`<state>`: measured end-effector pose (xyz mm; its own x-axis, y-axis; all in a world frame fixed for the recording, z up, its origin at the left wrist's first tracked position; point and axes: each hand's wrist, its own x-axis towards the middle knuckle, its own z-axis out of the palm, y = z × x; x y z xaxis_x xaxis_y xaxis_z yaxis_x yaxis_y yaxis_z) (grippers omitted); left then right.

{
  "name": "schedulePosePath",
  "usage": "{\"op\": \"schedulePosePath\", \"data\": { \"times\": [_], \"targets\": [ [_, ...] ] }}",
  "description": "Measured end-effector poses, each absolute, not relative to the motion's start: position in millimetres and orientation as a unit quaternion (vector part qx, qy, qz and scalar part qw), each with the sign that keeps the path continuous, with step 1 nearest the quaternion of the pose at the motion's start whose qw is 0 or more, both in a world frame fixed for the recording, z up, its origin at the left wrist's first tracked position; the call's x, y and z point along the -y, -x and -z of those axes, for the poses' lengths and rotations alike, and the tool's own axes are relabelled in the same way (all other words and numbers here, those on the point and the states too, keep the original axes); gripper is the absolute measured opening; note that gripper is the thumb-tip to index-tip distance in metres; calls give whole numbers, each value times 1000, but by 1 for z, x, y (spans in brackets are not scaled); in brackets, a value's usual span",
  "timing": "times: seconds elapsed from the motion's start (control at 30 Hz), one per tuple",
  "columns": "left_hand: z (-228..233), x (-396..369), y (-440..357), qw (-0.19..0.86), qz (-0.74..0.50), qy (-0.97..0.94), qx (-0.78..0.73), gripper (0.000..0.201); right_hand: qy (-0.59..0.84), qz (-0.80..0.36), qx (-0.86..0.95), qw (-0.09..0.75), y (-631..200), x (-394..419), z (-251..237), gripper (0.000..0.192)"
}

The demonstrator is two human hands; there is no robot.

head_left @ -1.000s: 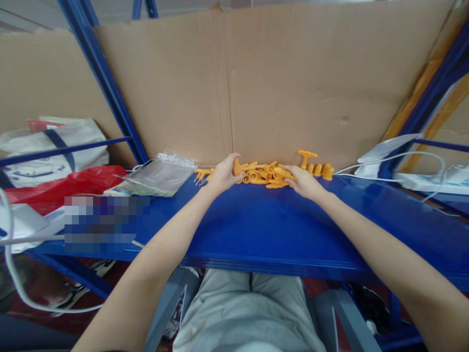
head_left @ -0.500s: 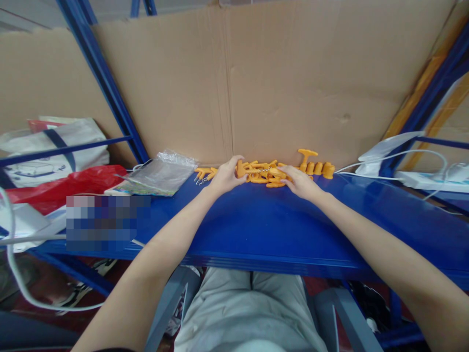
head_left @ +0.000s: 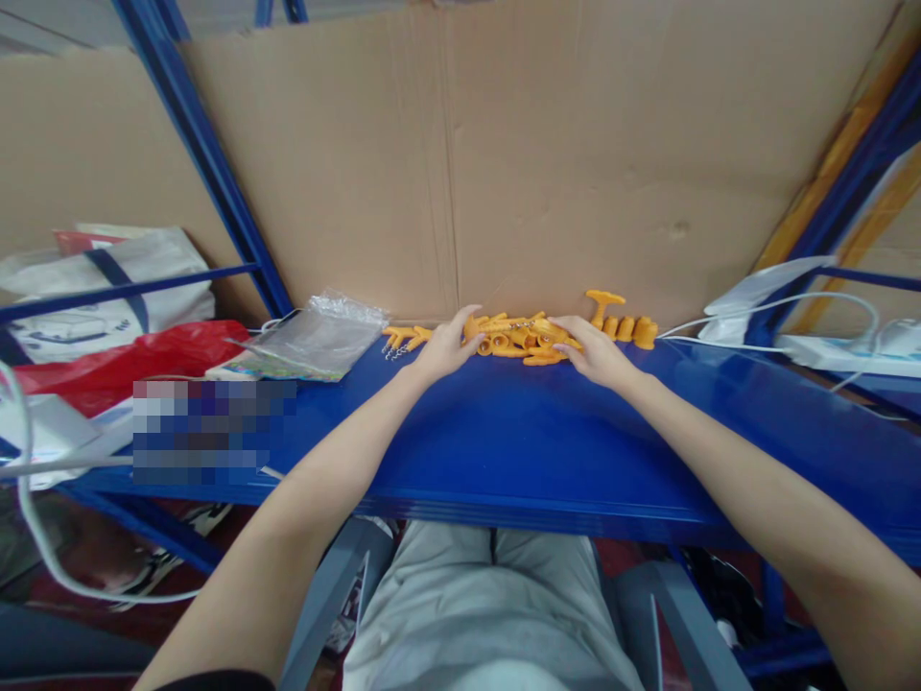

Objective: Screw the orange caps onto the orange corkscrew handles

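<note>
My left hand [head_left: 447,349] has its thumb and fingers closed around the handle of an orange corkscrew [head_left: 472,329]. The metal spiral of that corkscrew points right, toward my right hand [head_left: 594,351]. Between the fingers of my right hand is an orange sleeve [head_left: 550,328], in line with the spiral tip. Beneath and between both hands lies a pile of orange handles and sleeves [head_left: 519,347]. Left of my left hand, several orange corkscrews [head_left: 407,337] lie with their spirals toward me. The held parts are partly covered by my fingers.
Behind my right hand stands a T-shaped orange piece [head_left: 602,305], beside a row of upright orange sleeves [head_left: 628,329]. A clear plastic bag [head_left: 317,338] and a red bag [head_left: 136,365] lie left on the blue table [head_left: 475,451]. Cardboard [head_left: 576,154] walls the back; white cables run right.
My right hand has shifted slightly to the right with the sleeve. My left hand stays nearly in place, still holding the corkscrew.
</note>
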<state>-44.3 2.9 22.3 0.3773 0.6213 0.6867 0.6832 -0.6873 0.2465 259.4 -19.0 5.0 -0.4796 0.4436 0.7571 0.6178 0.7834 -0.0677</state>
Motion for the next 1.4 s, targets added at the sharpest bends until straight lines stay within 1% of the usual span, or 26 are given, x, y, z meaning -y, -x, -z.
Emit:
{"op": "schedulePosePath", "data": {
  "times": [0.17, 0.3, 0.4, 0.67, 0.77, 0.83, 0.93, 1.03, 1.1, 1.2, 1.33, 1.4],
  "targets": [
    [-22, -6, 42, 47, 383, 847, 364, 20, 306, 118, 860, 390, -263, 21, -12, 41],
    [-21, -6, 40, 33, 377, 859, 344, 13, 304, 121, 877, 352, -263, 20, -13, 42],
    [-19, -4, 36, 5, 356, 876, 326, 11, 284, 110, 892, 334, -257, 19, -11, 42],
    [-19, 0, 30, -16, 354, 871, 340, 9, 281, 85, 894, 337, -251, 21, -12, 42],
    [-20, -1, 31, -16, 350, 870, 347, 9, 285, 59, 884, 366, -249, 21, -12, 38],
    [-20, -1, 31, -21, 347, 868, 355, 9, 297, 22, 863, 408, -249, 21, -13, 36],
    [-19, -3, 31, -28, 351, 868, 351, 9, 331, -82, 824, 452, -249, 19, -12, 37],
    [-18, -4, 31, -29, 364, 869, 335, 10, 352, -197, 792, 459, -250, 16, -9, 43],
    [-17, -4, 31, -27, 370, 869, 329, 11, 356, -240, 777, 460, -251, 15, -8, 48],
    [-16, -4, 30, -26, 366, 872, 324, 10, 361, -235, 773, 466, -250, 15, -8, 50],
    [-16, -3, 29, -33, 357, 875, 325, 8, 360, -177, 792, 460, -246, 20, -10, 45],
    [-16, -4, 29, -37, 360, 872, 329, 9, 357, -168, 793, 463, -245, 22, -12, 44]
  ]
}}
